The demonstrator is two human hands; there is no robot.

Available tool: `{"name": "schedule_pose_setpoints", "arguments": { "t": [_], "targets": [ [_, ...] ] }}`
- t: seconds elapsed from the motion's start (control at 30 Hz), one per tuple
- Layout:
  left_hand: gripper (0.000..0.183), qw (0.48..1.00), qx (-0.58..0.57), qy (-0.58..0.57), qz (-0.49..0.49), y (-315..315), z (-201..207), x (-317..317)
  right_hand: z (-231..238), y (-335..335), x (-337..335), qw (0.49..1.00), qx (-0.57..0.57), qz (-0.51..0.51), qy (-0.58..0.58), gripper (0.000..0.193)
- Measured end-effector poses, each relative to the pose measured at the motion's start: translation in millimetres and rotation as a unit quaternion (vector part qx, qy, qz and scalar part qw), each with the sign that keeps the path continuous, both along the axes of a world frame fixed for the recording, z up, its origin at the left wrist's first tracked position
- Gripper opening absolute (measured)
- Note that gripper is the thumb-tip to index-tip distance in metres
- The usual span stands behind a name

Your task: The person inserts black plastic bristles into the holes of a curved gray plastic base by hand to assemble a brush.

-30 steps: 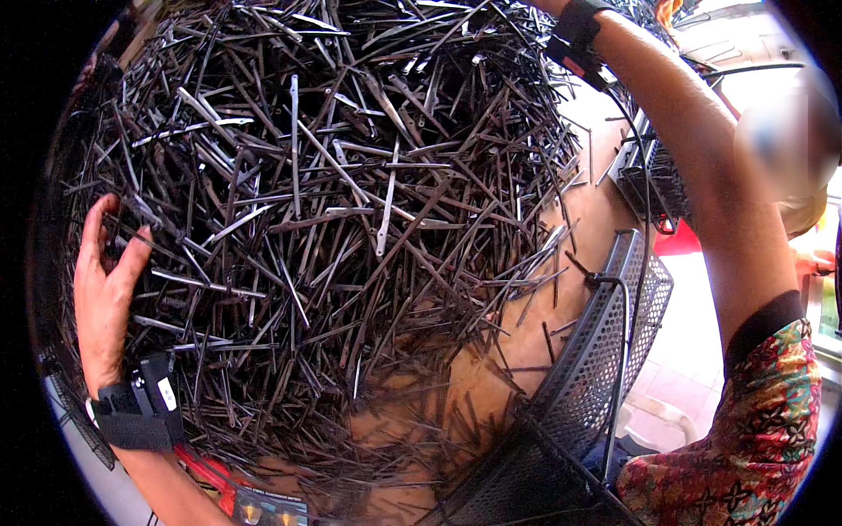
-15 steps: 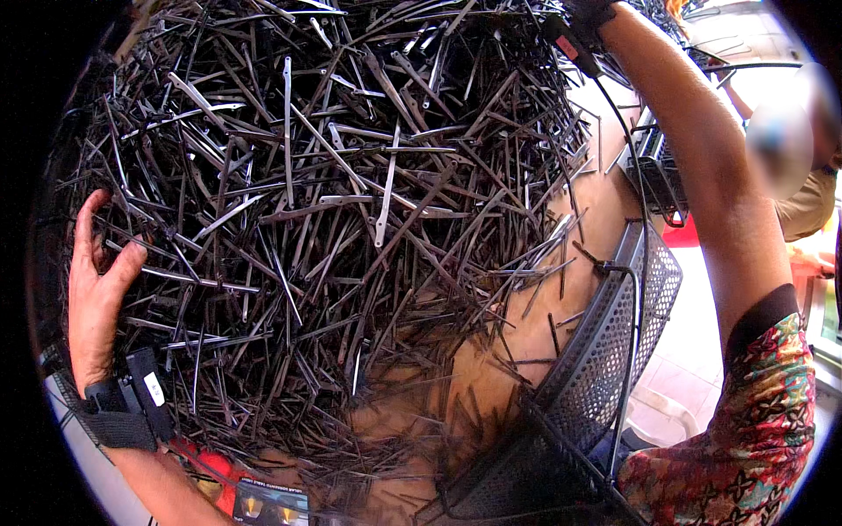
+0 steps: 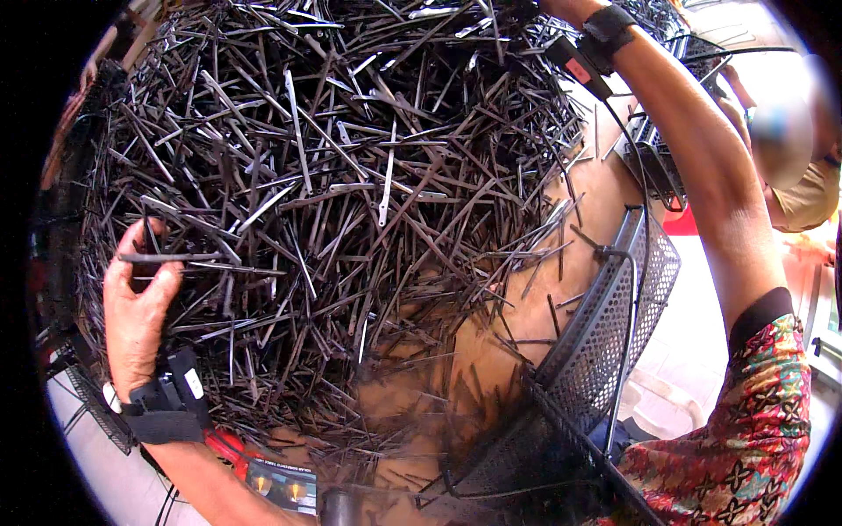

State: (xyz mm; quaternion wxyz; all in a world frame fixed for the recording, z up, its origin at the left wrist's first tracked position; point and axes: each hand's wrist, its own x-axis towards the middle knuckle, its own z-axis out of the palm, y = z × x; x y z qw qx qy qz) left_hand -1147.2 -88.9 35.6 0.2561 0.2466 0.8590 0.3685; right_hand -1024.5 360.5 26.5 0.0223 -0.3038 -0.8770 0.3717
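A large heap of thin, dark metal strips (image 3: pixel 351 167) spreads across the view; several have small holes near their ends. At the heap's left edge, my left hand (image 3: pixel 140 294) has its fingers curled in among the strips. One dark strip (image 3: pixel 171 258) runs across the gap between its thumb and forefinger, apparently gripped there, with other strips close around. My right arm reaches to the top of the heap. Only the back part of my right hand (image 3: pixel 568 9) shows at the upper edge; its fingers are cut off from view. Both wrists wear black straps with small devices.
A black perforated basket (image 3: pixel 605 324) stands at the right of the heap. Loose strips lie on the brown surface (image 3: pixel 421 421) at the front. A printed box (image 3: pixel 285 484) sits by my left forearm. Another person (image 3: pixel 802 193) is at the far right, near a dark crate (image 3: pixel 653 162).
My left hand has shifted right and slightly nearer, its fingers now curled with a strip across them. My right hand has moved a little left and farther up, partly out of view.
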Motion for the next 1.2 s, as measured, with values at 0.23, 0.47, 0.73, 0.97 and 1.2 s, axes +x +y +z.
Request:
{"name": "schedule_pose_setpoints", "arguments": {
  "t": [0.23, 0.47, 0.73, 0.97, 1.2],
  "targets": [
    [0.032, 0.999, 0.007, -0.044, 0.008, 3, 12, 31, -8, -11, 22, 0.999, 0.051, 0.013, 0.008, 0.035],
    [0.037, 0.991, -0.069, -0.105, -0.044, 12, 35, 20, 20, 1, 26, 0.994, -0.065, -0.054, -0.072, 0.041],
    [0.041, 0.995, -0.098, 0.000, -0.019, 7, 9, -21, -10, -10, -10, 0.968, 0.156, 0.101, -0.170, 0.058],
    [0.058, 0.992, -0.117, -0.028, -0.043, 13, 6, -11, -18, 2, -20, 0.930, 0.326, 0.148, -0.086, 0.055],
    [0.077, 0.987, -0.149, -0.054, -0.011, 15, 8, -4, -27, 2, -22, 0.984, 0.105, 0.124, -0.075, 0.044]
  ]
}}
